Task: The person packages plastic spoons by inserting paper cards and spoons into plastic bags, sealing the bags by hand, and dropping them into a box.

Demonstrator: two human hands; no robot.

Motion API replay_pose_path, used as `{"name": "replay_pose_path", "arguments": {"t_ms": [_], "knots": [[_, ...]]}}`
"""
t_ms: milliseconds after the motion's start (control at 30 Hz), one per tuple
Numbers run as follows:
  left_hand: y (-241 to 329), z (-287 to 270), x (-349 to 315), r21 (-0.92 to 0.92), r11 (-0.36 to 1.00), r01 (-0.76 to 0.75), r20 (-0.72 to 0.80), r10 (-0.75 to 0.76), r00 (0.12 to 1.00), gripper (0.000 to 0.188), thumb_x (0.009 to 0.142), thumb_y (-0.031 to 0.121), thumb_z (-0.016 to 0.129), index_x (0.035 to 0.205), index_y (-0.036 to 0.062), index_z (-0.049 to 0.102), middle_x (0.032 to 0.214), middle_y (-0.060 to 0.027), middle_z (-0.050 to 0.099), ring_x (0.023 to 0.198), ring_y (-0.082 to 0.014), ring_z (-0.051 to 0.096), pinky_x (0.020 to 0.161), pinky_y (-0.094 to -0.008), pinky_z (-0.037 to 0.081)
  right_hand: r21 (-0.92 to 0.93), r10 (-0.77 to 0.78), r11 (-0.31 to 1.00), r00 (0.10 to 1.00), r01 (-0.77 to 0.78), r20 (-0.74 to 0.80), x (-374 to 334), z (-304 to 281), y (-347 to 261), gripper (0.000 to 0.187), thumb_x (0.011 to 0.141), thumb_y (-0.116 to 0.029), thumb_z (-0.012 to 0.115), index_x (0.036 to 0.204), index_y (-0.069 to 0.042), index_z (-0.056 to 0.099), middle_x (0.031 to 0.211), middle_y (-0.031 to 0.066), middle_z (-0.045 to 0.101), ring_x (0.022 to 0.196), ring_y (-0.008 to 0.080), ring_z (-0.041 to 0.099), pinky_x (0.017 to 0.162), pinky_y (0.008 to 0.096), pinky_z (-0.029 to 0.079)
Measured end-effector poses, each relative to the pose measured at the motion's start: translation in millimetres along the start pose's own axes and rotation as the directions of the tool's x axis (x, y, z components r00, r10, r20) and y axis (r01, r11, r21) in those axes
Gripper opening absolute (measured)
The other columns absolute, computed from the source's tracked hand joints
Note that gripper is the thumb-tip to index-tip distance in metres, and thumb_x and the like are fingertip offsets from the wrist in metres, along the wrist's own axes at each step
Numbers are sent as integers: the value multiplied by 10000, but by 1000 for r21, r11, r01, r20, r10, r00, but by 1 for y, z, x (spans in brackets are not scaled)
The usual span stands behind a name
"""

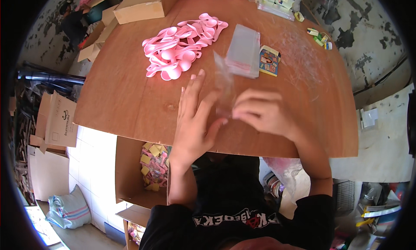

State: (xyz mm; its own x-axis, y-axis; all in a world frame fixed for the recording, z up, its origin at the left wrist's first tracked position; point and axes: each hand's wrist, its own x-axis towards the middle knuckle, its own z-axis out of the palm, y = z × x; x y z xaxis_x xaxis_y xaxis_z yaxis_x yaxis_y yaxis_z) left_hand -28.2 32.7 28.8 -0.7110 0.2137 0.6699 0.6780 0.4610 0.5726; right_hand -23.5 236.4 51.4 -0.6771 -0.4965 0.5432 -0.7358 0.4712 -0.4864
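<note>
A clear plastic bag (224, 79), blurred by motion, stands up between my hands over the near part of the table. My right hand (262, 111) pinches its lower right edge with closed fingers. Beside it on the left is my left hand (193, 113), fingers stretched out and apart, with the thumb tip close to the bag's lower end. Beyond the hands lies a pile of pink plastic measuring spoons (177, 46). Right of that pile rests a stack of flat clear bags (244, 50), with a small blue printed card stack (269, 60) against its side.
The brown wooden table (117, 94) has a curved far edge. On it are a cardboard box (141, 7), loose clear strands (303, 59) and small tape rolls (323, 40). Below its left front stands an open carton (130, 172) of packed pink pieces. Another person (71, 24) is at far left.
</note>
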Motion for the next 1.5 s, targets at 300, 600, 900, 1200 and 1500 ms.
{"name": "replay_pose_path", "arguments": {"t_ms": [300, 600, 900, 1200, 1500], "knots": [[-7, -12, -17, -632, 751, 190, 66, -192, 979, 92, 819, -14, 736, 897, 3, 691, 873, -108, 732, 891, -212, 717, 930, -425, 504, -327, 358, 843, 899, -428, -253, -14, -44, 71, 237, 793, -54, 737, 1023, -8, 703, 978, 130, 676, 840, 282, 663, 749, 331, 535], [-12, -10, -25, -818, 534, 216, -10, -389, 921, 271, 867, -59, 684, 1125, -43, 602, 932, -162, 723, 870, -181, 698, 761, -293, 586, -463, 440, 736, 869, -494, -226, -33, -52, 115, 211, 793, -92, 752, 993, -29, 733, 951, 146, 693, 831, 281, 670, 749, 335, 528], [-19, -13, -29, -844, 427, 324, 43, -549, 835, 433, 834, -73, 714, 1239, -34, 564, 957, -129, 731, 869, -120, 683, 769, -231, 555, -120, 355, 837, 696, -535, -624, 16, -58, -26, 140, 889, -76, 704, 999, 10, 708, 837, 42, 694, 721, 69, 595, 625, 218, 462], [-7, -12, -28, -816, 469, 339, 76, -495, 866, 425, 841, -61, 712, 1239, -53, 563, 952, -145, 734, 903, -135, 687, 804, -250, 550, 3, 163, 986, 948, -168, -275, 56, -35, -50, 86, 869, -40, 715, 938, 11, 717, 810, 34, 691, 675, 49, 564, 592, 203, 429], [-8, -14, -26, -680, 563, 470, 207, -468, 859, 444, 847, -54, 709, 1260, -59, 546, 903, -115, 731, 840, -89, 664, 732, -221, 533, 116, 228, 969, 970, -218, -86, 49, -28, -23, 88, 842, -36, 737, 922, -11, 710, 806, 37, 701, 694, 58, 618, 598, 190, 447]]}}
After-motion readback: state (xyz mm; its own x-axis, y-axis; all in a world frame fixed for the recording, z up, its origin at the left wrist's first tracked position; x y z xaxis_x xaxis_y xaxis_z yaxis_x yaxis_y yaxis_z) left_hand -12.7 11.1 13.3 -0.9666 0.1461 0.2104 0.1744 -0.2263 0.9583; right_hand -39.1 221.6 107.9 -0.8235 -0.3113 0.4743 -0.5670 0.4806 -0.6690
